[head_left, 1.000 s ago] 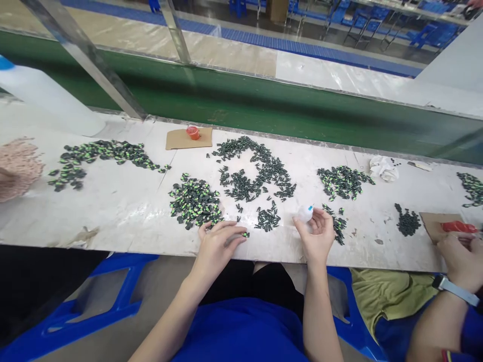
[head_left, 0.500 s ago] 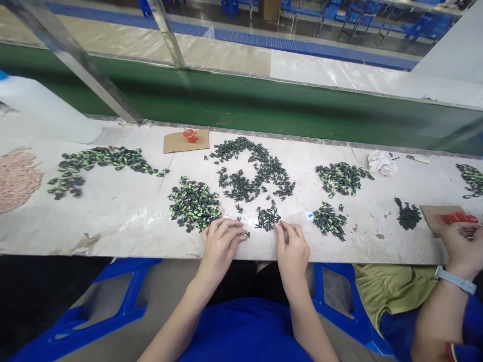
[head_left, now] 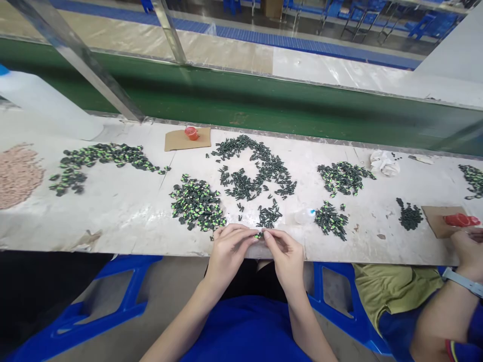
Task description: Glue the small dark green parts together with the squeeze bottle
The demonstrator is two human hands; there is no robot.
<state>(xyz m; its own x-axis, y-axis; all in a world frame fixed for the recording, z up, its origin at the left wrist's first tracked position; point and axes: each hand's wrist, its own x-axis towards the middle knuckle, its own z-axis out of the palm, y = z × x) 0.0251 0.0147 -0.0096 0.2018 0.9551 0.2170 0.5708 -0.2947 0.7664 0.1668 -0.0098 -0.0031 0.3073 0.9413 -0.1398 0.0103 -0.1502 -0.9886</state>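
Black-and-green piece (head_left: pixel 258 236) is pinched in the left hand (head_left: pixel 231 247), on the near-left side of the little white bottle (head_left: pixel 303 216). Right hand (head_left: pixel 287 253) meets it there, honestly can't tell if that one's gripping too. Small dark pile (head_left: pixel 268 214) sits left of the bottle, green-flecked one (head_left: pixel 330 221) just right, all on the tabletop (head_left: pixel 124 216).

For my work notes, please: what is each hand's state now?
Left hand: closed, holding a small black-green piece.
Right hand: pinched closed at that piece; whether it holds something cannot be told.
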